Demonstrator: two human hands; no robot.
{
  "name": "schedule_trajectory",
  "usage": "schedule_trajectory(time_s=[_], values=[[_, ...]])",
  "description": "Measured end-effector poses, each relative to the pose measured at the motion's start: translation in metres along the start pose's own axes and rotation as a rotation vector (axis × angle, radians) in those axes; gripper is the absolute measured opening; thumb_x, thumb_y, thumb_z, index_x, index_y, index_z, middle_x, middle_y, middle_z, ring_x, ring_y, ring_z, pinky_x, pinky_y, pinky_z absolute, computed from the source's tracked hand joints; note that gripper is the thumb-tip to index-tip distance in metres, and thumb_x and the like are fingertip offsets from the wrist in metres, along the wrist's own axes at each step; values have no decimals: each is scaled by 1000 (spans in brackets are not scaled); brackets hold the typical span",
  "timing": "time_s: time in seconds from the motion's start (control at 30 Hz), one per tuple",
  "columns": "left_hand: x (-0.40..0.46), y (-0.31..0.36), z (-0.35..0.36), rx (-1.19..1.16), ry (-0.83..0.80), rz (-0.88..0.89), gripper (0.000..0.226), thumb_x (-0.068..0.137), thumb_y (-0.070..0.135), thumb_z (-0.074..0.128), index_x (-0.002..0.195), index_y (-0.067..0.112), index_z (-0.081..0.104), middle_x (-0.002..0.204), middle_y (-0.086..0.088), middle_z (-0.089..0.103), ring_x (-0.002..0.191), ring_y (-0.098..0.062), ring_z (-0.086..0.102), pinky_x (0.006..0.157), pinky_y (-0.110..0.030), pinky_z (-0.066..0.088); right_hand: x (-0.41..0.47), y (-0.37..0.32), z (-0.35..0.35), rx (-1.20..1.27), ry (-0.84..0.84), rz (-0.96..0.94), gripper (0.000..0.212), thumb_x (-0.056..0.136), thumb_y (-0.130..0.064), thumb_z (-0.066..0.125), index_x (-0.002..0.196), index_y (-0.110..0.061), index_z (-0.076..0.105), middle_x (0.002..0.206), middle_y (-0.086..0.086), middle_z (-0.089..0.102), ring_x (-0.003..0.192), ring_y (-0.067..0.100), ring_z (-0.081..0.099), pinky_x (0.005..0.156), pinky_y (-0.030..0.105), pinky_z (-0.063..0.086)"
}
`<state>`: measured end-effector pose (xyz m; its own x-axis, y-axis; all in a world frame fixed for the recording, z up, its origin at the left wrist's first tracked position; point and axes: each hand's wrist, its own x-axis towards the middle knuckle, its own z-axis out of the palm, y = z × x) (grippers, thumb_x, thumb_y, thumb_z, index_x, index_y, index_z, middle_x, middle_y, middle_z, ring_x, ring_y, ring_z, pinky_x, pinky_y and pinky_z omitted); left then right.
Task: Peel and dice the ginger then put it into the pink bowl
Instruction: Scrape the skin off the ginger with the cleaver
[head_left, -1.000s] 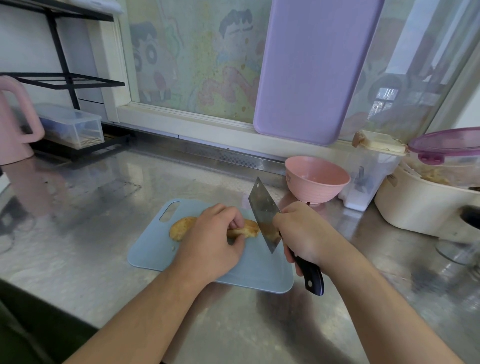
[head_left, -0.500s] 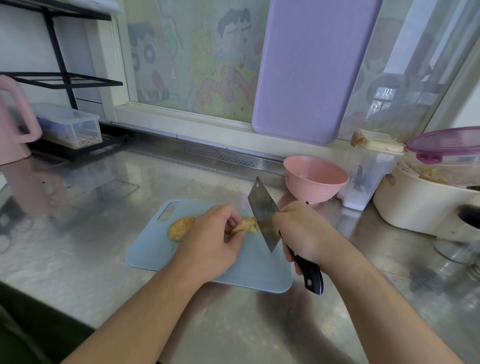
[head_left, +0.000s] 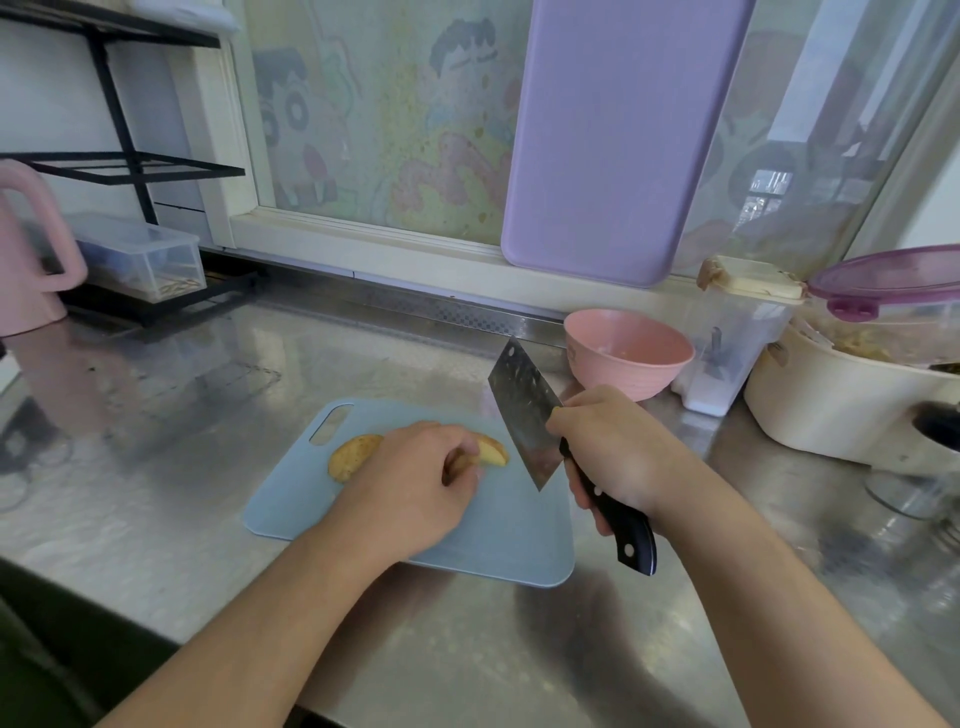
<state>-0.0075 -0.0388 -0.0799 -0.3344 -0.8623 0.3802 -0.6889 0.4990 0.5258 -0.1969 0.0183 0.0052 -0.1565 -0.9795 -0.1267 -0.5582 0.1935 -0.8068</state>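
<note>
On the blue cutting board (head_left: 498, 535) the left hand (head_left: 410, 488) curls its fingers around a cut piece of ginger (head_left: 491, 451), pinching it just off or against the board, while a second, skin-covered piece (head_left: 352, 457) lies on the board to the left, partly under that hand. The right hand (head_left: 618, 457) is clamped around the black handle of a cleaver (head_left: 524, 410), whose blade is lifted and tilted, its edge just beside the pinched piece but apparently not touching it. The pink bowl (head_left: 628, 358) stands on the steel tabletop (head_left: 182, 467) beyond the board, behind the blade, and looks empty. The step in hand seems to be trimming the skin, so the task is probably at an early stage. To do it well, I would lay the piece on its flat cut face so it cannot roll, keep the left fingertips tucked back from the edge, and shave thin strips with the blade moving away from the hand; the piece is small and curved, so it may slip. The left palm hides where the two pieces meet or part, so I cannot tell whether they touch. How much skin remains on the held piece is hard to judge, and the cleaver's edge is lost in glare
</note>
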Motion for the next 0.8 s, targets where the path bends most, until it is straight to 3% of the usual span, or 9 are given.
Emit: schedule_trajectory(time_s=[0.2, 0.37, 0.5, 0.67, 0.8], values=[[-13, -8, -7, 110, 32, -21, 25, 101, 44, 57, 121, 37, 71, 107, 18, 49, 91, -7, 55, 81, -30, 52, 0, 2, 7, -12, -33, -31, 15, 84, -7, 42, 73, -1, 50, 49, 23, 53, 29, 27, 43, 42, 27, 37], [-12, -10, -9, 130, -4, 2, 33, 104, 48, 50, 125, 34, 71, 106, 17, 52, 91, -7, 56, 84, -29, 50, -2, 1, 9, -16, -46, -54, 19, 83, -6, 41, 67, -1, 49, 48, 24, 51, 28, 27, 42, 41, 26, 37], [-19, -10, -10, 111, -61, 32, 39, 97, 51, 56, 133, 37, 61, 109, 21, 49, 95, -6, 55, 85, -26, 51, -5, -1, 9, -2, -61, -81, 21, 87, -11, 40, 67, -7, 47, 48, 22, 51, 29, 25, 42, 42, 26, 38], [-22, -11, -7, 93, 12, 22, 31, 95, 37, 61, 125, 38, 66, 100, 23, 50, 91, 0, 53, 79, -18, 45, -10, -5, 16, -37, -92, -89, 23, 91, -18, 42, 72, -8, 50, 49, 20, 52, 29, 25, 43, 41, 28, 40], [-23, -6, -7, 125, 92, -55, 21, 94, 34, 59, 114, 32, 66, 102, 16, 53, 90, -8, 54, 81, -29, 52, -13, -9, 21, -90, -107, -94, 20, 88, -16, 42, 71, -8, 47, 48, 19, 51, 28, 24, 41, 39, 29, 41]])
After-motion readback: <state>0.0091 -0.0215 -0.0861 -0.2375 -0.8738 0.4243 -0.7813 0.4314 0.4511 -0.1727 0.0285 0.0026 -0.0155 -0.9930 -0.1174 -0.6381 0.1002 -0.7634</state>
